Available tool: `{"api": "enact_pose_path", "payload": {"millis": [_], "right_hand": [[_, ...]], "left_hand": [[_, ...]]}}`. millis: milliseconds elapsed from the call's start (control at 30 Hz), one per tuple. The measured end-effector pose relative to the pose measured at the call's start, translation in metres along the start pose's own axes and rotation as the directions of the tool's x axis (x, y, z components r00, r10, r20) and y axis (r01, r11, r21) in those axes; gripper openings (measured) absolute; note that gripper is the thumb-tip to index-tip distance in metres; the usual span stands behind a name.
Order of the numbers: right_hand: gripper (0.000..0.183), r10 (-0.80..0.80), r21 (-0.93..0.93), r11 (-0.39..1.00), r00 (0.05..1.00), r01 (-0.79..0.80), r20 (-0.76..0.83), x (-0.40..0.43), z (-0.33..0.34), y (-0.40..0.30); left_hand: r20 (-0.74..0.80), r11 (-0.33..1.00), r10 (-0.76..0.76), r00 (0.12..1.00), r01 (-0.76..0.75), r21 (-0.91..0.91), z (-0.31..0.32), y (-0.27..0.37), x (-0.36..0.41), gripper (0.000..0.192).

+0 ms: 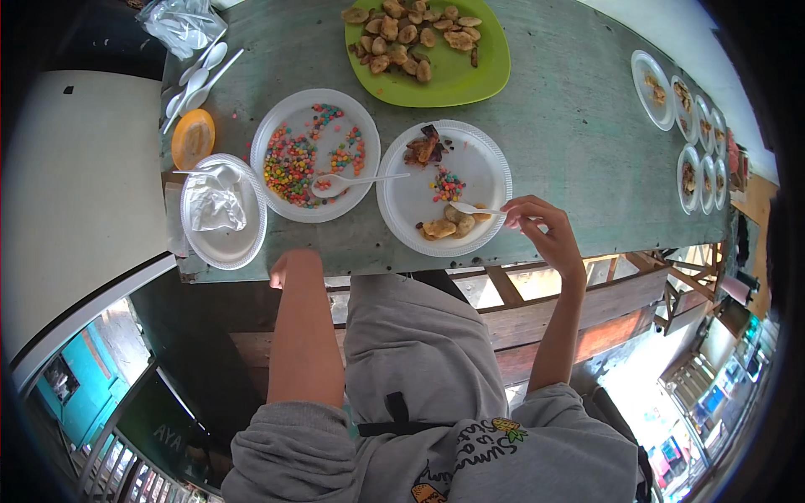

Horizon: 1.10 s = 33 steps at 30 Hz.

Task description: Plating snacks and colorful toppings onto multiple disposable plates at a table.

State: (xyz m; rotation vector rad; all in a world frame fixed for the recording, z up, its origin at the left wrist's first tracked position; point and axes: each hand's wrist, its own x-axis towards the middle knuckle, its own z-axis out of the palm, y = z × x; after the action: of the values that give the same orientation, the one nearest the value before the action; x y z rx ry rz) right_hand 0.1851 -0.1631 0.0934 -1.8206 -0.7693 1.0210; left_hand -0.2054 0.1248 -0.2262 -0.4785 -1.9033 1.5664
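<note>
In my right hand point(542, 225) is the handle of a white plastic spoon point(481, 209), its bowl end at pale browned food pieces point(458, 224) on a white foam plate point(402, 217). That plate also bears a small heap of colorful beads or candies point(448, 185) and dark browned scraps point(424, 148). My left hand point(294, 261) rests at the table's near edge, its fingers mostly hidden. Left of centre, a second foam plate point(355, 113) holds many colorful pieces, and another white plastic spoon point(336, 185) lies across it, its handle reaching over the first plate.
A green plate point(440, 94) of browned pieces lies at the back. At left are a foam plate with crumpled wrapping point(217, 207), an orange lid or dish point(193, 139), loose spoons point(200, 88) and a plastic bag point(182, 28). Several filled plates point(688, 179) stand far right.
</note>
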Motion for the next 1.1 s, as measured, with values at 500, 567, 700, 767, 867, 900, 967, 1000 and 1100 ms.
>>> {"api": "enact_pose_path", "payload": {"millis": [500, 567, 700, 767, 867, 900, 967, 1000, 1100], "right_hand": [[0.015, -0.027, -0.085, 0.996, 0.998, 0.031, 0.049, 0.017, 0.014, -0.005], [0.015, -0.05, -0.024, 0.998, 0.999, 0.05, -0.014, 0.015, 0.013, 0.003], [0.016, -0.069, 0.061, 0.995, 0.993, 0.075, -0.098, 0.019, 0.022, -0.004], [0.016, -0.098, 0.04, 0.994, 0.986, 0.104, -0.134, 0.021, 0.029, -0.005], [0.016, 0.011, 0.061, 0.998, 0.991, -0.003, -0.135, 0.022, 0.036, -0.005], [0.016, 0.008, 0.064, 0.998, 0.991, 0.0, -0.133, 0.022, 0.036, -0.005], [0.017, -0.004, 0.096, 0.995, 0.988, 0.019, -0.156, 0.02, 0.033, -0.004], [0.017, -0.003, 0.095, 0.995, 0.988, 0.018, -0.157, 0.019, 0.031, -0.003], [0.018, 0.009, 0.154, 0.988, 0.964, 0.033, -0.265, 0.015, 0.026, 0.0]], "left_hand": [[0.299, 0.973, -0.225, 0.927, 0.199, 0.114, 0.041, 0.087, 0.028, 0.009], [0.342, 0.972, -0.229, 0.912, 0.192, 0.138, 0.036, 0.082, 0.02, 0.009], [0.354, 0.986, -0.129, 0.926, 0.081, 0.148, 0.009, 0.068, 0.025, 0.009], [0.348, 0.989, -0.055, 0.936, 0.003, 0.148, 0.004, 0.056, 0.028, 0.009], [0.331, 0.979, 0.068, 0.941, -0.127, 0.159, 0.007, 0.045, 0.018, 0.01], [0.329, 0.974, 0.103, 0.939, -0.163, 0.159, 0.002, 0.04, 0.018, 0.01], [0.325, 0.959, 0.174, 0.93, -0.235, 0.161, 0.0, 0.027, 0.021, 0.011], [0.322, 0.947, 0.212, 0.923, -0.275, 0.164, -0.003, 0.023, 0.018, 0.012], [0.314, 0.904, 0.325, 0.892, -0.39, 0.173, 0.0, 0.004, 0.018, 0.013]]}}
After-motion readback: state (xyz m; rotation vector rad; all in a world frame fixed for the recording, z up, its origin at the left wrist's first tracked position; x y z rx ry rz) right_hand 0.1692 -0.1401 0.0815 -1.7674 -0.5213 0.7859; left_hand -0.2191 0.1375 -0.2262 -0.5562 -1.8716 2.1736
